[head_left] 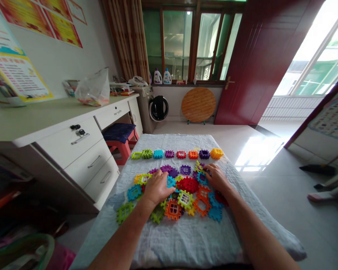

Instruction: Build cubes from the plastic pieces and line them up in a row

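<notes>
A heap of colourful interlocking plastic building pieces lies in the middle of the cloth-covered table. My left hand (157, 187) rests on the heap's left part, open, its thumb spread toward a light-blue piece (171, 182). At the heap's right edge is my right hand (216, 176), open, with fingertips touching pieces beside a yellow-green piece (198, 166) and a blue square piece (202, 178). Red pieces (187, 184) lie between the hands. Nearer me are an orange window piece (173, 209) and a yellow-green window piece (185, 199). My hands hide some pieces beneath them.
Beyond the heap, a row of assembled blocks runs from a lime one (136, 155) to a yellow-orange one (216, 153). The pale cloth (186, 243) covers the table. A white desk (81, 140) and a red stool (124, 144) stand to the left.
</notes>
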`<state>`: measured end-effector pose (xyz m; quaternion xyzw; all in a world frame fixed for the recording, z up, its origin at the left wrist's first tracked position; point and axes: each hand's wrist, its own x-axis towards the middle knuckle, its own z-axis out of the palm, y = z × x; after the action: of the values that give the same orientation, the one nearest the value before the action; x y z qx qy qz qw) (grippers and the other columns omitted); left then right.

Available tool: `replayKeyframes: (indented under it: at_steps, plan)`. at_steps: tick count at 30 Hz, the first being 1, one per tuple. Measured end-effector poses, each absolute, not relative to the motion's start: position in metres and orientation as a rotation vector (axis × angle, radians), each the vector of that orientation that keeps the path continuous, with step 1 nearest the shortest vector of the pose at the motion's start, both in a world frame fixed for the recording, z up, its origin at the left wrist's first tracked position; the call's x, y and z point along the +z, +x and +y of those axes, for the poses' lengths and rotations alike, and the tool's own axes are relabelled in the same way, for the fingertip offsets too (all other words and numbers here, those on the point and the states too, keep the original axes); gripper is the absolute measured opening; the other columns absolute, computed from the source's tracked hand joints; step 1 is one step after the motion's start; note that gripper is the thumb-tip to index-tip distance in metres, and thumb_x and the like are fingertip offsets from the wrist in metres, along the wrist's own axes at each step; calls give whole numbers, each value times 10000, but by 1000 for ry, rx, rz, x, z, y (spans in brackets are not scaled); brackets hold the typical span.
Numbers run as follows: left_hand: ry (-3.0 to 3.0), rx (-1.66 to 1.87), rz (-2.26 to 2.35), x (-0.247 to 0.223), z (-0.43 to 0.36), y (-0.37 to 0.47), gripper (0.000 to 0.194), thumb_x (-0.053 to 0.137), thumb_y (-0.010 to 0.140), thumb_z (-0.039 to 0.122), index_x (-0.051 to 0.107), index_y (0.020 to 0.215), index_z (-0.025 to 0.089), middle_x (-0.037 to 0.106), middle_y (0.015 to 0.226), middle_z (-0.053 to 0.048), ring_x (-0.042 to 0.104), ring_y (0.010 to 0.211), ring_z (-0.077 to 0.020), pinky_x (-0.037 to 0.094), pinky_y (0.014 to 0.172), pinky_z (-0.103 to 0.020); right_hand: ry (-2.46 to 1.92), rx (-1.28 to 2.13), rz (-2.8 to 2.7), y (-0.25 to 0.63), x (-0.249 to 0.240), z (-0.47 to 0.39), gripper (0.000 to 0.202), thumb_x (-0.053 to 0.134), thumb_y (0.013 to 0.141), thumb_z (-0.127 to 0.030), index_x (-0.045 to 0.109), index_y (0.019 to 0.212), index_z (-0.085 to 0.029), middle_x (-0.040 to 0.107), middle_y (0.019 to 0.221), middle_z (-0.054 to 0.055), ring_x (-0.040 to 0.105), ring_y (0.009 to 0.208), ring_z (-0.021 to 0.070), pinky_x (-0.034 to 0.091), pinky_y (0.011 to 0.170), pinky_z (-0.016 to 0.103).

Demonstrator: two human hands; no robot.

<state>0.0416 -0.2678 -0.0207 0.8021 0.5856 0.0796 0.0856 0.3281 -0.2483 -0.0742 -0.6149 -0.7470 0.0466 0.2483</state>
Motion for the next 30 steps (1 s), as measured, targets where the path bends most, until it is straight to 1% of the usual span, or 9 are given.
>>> replayKeyframes:
  at_steps: [2, 6, 11, 14, 17, 23, 27, 30]
  plan:
    - [2397, 201, 1762, -21, -267, 43, 452, 642, 686, 470, 605, 1028, 176, 606, 1057, -132, 587, 997, -285, 438, 836, -341, -1672, 126, -2040, 328, -74, -248, 228, 496, 825, -192, 655, 989, -183, 612, 973, 67, 553, 935, 188, 402, 877, 305]
    - [2375, 133, 1712, -15, -261, 40, 506, 663, 645, 496, 603, 1044, 191, 639, 1065, -122, 596, 1001, -302, 440, 838, -350, -1674, 142, -2038, 328, -73, -249, 228, 508, 811, -194, 652, 988, -183, 623, 977, 68, 557, 949, 192, 404, 885, 309]
    - [2412, 94, 1706, -14, -254, 42, 391, 591, 691, 372, 616, 1024, 169, 678, 1006, -142, 626, 961, -316, 454, 807, -370, -1628, 157, -1897, 337, -68, -249, 252, 474, 828, -231, 640, 1010, -177, 646, 1001, 80, 585, 941, 203, 431, 871, 322]
    - [2446, 69, 1724, -16, -254, 45, 375, 575, 681, 319, 621, 1019, 161, 676, 1004, -152, 627, 966, -323, 460, 803, -379, -1650, 125, -1777, 346, -66, -249, 261, 448, 826, -227, 640, 993, -168, 659, 982, 85, 602, 900, 201, 446, 841, 318]
    - [2465, 48, 1745, -14, -256, 49, 401, 588, 654, 298, 618, 1029, 160, 669, 1018, -156, 622, 976, -327, 465, 806, -387, -1681, 156, -1773, 349, -67, -249, 251, 444, 815, -214, 645, 960, -173, 673, 923, 70, 614, 796, 182, 457, 772, 297]
    - [2450, 56, 1737, -14, -258, 55, 376, 628, 614, 301, 631, 973, 189, 685, 990, -134, 633, 947, -320, 469, 799, -388, -1762, 215, -1852, 340, -66, -251, 235, 477, 790, -222, 668, 925, -198, 688, 838, 38, 611, 770, 174, 436, 706, 267]
    - [2457, 146, 1709, -16, -252, 45, 447, 642, 580, 269, 627, 1022, 200, 679, 1007, -117, 628, 954, -309, 455, 826, -377, -1736, 257, -1832, 339, -64, -253, 252, 478, 784, -238, 669, 941, -184, 691, 836, 40, 608, 746, 169, 437, 702, 267]
    - [2428, 248, 1646, -8, -238, 28, 513, 658, 576, 294, 606, 1078, 202, 663, 1029, -86, 622, 949, -268, 452, 826, -326, -1733, 280, -1815, 340, -65, -253, 271, 471, 783, -259, 664, 951, -171, 690, 849, 48, 606, 743, 168, 441, 703, 269]
